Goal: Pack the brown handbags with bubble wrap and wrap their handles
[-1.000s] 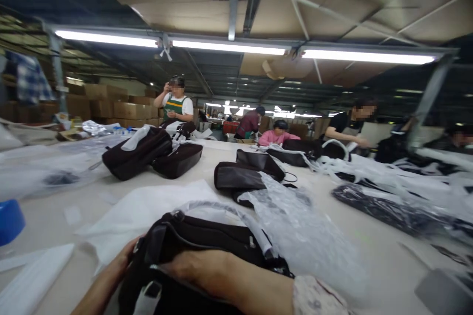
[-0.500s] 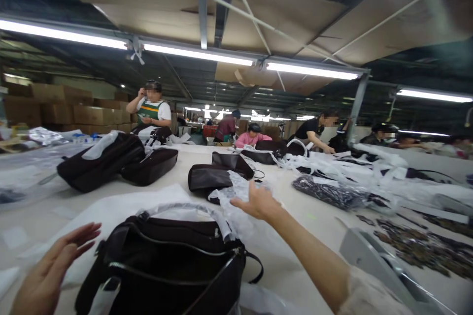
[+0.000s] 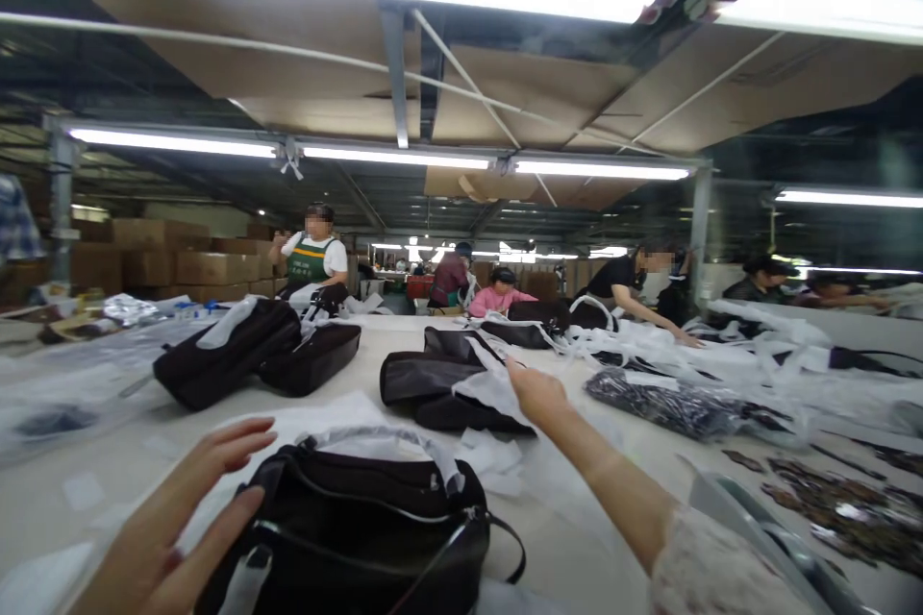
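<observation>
A black handbag stands in front of me with its zipped top gaping, dark inside. White wrapping covers its arched handle. At its left edge is my left hand, fingers stretched and thumb apart, with nothing held; the thumb overlaps the bag's rim, and I cannot tell whether it touches. Farther out, my right hand has its fingers closed at the white wrapping on another black bag, which lies on the table. The exact grip is partly hidden.
More black bags lie on the white table at left. A plastic-wrapped dark bundle, white strips and dark small parts are at right. A grey device sits beside my right forearm. Several people work beyond.
My left hand has moved right, up to the open handbag. My right hand has closed at the white wrapping, which now lies stretched beside it. The view has tilted upward.
</observation>
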{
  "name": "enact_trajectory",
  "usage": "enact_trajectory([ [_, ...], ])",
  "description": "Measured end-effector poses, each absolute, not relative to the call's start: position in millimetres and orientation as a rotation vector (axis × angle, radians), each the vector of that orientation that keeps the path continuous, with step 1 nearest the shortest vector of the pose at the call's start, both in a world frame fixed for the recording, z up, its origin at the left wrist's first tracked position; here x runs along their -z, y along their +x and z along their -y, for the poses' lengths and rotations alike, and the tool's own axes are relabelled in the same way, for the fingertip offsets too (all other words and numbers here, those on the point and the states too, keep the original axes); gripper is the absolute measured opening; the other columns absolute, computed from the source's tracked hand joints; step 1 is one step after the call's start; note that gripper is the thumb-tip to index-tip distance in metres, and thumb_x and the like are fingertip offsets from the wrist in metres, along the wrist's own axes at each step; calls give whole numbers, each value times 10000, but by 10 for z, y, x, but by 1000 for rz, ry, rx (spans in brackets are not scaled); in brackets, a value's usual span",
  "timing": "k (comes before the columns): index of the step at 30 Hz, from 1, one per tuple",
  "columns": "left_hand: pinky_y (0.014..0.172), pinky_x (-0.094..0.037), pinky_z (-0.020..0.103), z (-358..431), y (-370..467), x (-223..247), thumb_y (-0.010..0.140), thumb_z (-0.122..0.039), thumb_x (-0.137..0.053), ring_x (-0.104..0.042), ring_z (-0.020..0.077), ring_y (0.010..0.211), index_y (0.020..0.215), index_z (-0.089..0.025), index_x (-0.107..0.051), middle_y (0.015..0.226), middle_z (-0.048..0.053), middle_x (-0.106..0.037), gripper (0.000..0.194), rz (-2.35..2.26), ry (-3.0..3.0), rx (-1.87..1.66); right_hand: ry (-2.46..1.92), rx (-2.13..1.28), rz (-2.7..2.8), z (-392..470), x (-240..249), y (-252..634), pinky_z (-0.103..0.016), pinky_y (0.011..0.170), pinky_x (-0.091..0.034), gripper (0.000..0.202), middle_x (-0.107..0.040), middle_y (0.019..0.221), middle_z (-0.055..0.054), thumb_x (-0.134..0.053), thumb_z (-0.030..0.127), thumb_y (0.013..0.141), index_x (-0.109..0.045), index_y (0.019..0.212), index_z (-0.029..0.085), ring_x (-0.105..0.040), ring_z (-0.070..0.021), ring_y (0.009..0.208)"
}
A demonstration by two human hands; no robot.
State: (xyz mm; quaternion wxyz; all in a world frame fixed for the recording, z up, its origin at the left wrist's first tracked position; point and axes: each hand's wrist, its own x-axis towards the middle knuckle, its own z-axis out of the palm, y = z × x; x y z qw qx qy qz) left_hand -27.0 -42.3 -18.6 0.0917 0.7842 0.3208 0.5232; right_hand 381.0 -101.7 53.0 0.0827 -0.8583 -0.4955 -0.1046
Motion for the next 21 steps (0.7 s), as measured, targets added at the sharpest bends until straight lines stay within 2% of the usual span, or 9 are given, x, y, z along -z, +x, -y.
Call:
enact_trajectory([
  [2,1063,-443,417,577,12,-55,853,-406,-609,-548,318,1247,1262,-401,-587,1431,-4,-537,410,-763,2572,-1526,-2506,442,1502,1296,-836,3950,-483,954,-481,461,-656,1225,-174,-474,53,924,-510,1375,136,-616,-300,1155],
  [4,1096,-402,439,747,344,-344,850,-307,-624,-491,322,1309,1342,-354,-544,1507,40,-455,501,-560,2754,-1445,-2432,535,1545,1560,-1136,3980,-445,988,-447,504,-638,1282,-159,-468,9,869,-564,1336,172,-568,-303,1228],
  [6,1161,-289,502,910,698,-656,812,-262,-698,-343,344,1417,1424,-314,-468,1575,72,-350,656,-297,2874,-1404,-2324,563,1646,1790,-1386,3918,-390,992,-442,471,-670,1246,-100,-523,43,831,-627,1258,213,-583,-280,1204],
  [8,1191,-157,559,1024,1023,-965,742,-284,-805,-182,361,1481,1491,-292,-368,1620,104,-230,867,-95,2937,-1379,-2134,447,1830,1978,-1561,3809,-357,923,-480,366,-731,1087,-54,-567,110,812,-680,1143,221,-645,-267,1077],
  [11,1171,-29,642,1037,1338,-1354,584,-327,-918,-12,394,1497,1540,-270,-230,1644,140,-86,1180,-226,2899,-1480,-1789,107,1994,2173,-1676,3666,-343,773,-534,271,-753,910,-27,-613,227,811,-700,1067,208,-684,-272,897],
  [14,1160,-96,654,875,1391,-1574,539,-500,-906,12,408,1493,1566,-210,-46,1632,218,-18,1371,-439,2745,-1408,-1633,-80,1893,2270,-1648,3632,-355,717,-562,327,-753,891,-33,-679,282,775,-700,1090,199,-688,-283,845],
  [16,1166,-144,624,748,1325,-1617,571,-579,-860,11,399,1495,1561,-187,46,1624,243,-13,1398,-461,2636,-1354,-1591,-141,1829,2290,-1589,3661,-367,715,-573,324,-744,856,-36,-708,286,748,-707,1058,193,-689,-292,849],
  [19,1171,-157,610,669,1223,-1551,618,-581,-833,-2,400,1495,1558,-228,75,1628,221,-20,1354,-356,2583,-1350,-1571,-258,1795,2260,-1503,3696,-335,694,-570,336,-729,834,-24,-722,300,737,-686,1051,187,-694,-271,831],
  [21,1153,-212,620,705,1236,-1440,583,-550,-868,-47,419,1489,1561,-267,38,1632,206,-2,1363,-289,2646,-1314,-1579,-266,1786,2208,-1467,3672,-305,669,-555,353,-730,876,-29,-722,343,746,-673,1053,175,-692,-248,807],
])
